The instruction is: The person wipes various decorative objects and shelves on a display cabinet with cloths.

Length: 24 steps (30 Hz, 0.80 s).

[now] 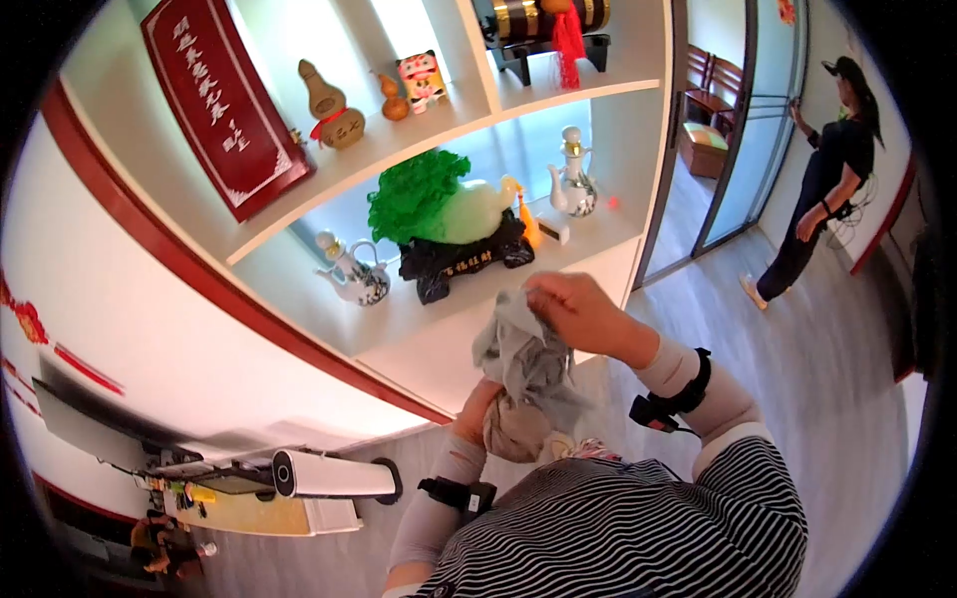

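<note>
Both my hands are at a crumpled grey cloth [518, 344] in front of the lower shelf. My right hand [576, 307] pinches its upper part, fingers closed. Lower down, my left hand [477, 411] is closed on the cloth's side, its fingers partly hidden by the folds. A brownish bundled part [515, 429] hangs below, near my striped shirt. Behind the cloth, on the lower shelf, stands a green and white cabbage-shaped ornament [469, 214] on a black carved base [464, 261]. White patterned ewers stand on either side of it, one left [356, 274] and one right [573, 179].
The upper shelf [439, 125] holds a red plaque [224, 105], gourds [334, 110] and a small figurine [423, 80]. A barrel on a stand [548, 25] is at top. Another person [832, 174] stands by the sliding door [743, 149]. A white cylindrical appliance [334, 475] is lower left.
</note>
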Available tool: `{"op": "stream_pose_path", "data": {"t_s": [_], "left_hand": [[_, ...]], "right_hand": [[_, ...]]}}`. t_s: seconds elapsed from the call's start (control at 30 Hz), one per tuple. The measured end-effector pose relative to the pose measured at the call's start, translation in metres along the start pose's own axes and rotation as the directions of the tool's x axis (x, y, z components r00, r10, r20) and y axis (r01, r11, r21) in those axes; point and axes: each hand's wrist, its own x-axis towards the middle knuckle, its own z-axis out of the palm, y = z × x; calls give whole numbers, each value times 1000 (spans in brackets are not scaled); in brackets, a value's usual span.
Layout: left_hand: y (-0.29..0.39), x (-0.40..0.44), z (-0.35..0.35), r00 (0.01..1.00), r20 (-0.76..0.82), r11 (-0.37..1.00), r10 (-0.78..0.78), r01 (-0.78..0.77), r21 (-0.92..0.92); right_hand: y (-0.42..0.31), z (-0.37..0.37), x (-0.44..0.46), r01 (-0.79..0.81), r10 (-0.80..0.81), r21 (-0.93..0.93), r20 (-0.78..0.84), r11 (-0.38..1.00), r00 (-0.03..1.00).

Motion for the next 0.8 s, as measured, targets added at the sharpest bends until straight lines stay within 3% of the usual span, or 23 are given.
{"op": "stream_pose_path", "data": {"t_s": [0.07, 0.13, 0.23, 0.33, 0.37, 0.4, 0.43, 0.47, 0.5, 0.53, 0.6, 0.67, 0.7, 0.73, 0.77, 0.8], "left_hand": [[-3, -7, -19, 1000, 13, 1000, 16, -16, -18], [-7, -11, -41, 995, 44, 972, -92, 99, -211], [-11, -21, -56, 999, 1, 982, -51, 51, -180], [-11, -39, -62, 999, 6, 980, -43, 44, -196], [-9, -46, -62, 999, 11, 982, -31, 33, -187], [-8, -52, -61, 999, 8, 982, -31, 32, -187], [-6, -58, -59, 998, 43, 980, 48, -39, -197], [-2, -63, -55, 988, 80, 972, 130, -111, -208], [6, -72, -35, 976, -133, 985, 174, -173, 14], [9, -75, -27, 975, -131, 984, 177, -177, 15], [9, -73, -15, 970, 106, 941, 221, -183, -283], [9, -69, 0, 962, 171, 957, 212, -169, -236], [7, -70, 17, 973, 108, 979, 202, -204, 6], [-1, -58, 3, 974, 90, 975, 207, -213, 68], [-10, -47, -11, 975, 72, 967, 212, -220, 130], [-6, -47, 3, 974, 69, 965, 215, -222, 139]], "right_hand": [[-9, 2, -4, -113, 141, 193, -139, 975, 980], [-8, 1, -6, -3, 82, 306, -246, 952, 966], [-18, -5, -12, 16, 90, 310, -325, 951, 941], [-17, -16, -6, -68, 201, 444, -261, 894, 944], [-11, -28, -5, -225, 269, 245, -166, 943, 949], [-2, -32, -11, -225, 269, 246, -164, 943, 949], [14, -33, -17, -184, 189, -154, 19, 971, 982], [29, -33, -19, -35, 171, -515, 219, 857, 961], [31, -26, -27, 10, 179, -524, 309, 852, 934], [30, -18, -34, -11, 210, -443, 403, 896, 891], [25, 4, -47, -79, 120, -100, 535, 992, 836], [30, 33, -61, -47, 26, 25, 540, 999, 841], [37, 46, -67, 7, -119, 213, 514, 977, 849], [44, 54, -70, 62, -256, 395, 461, 917, 850], [58, 55, -71, 67, -263, 400, 459, 914, 849], [71, 52, -73, -70, -144, 406, 473, 911, 870]]}}
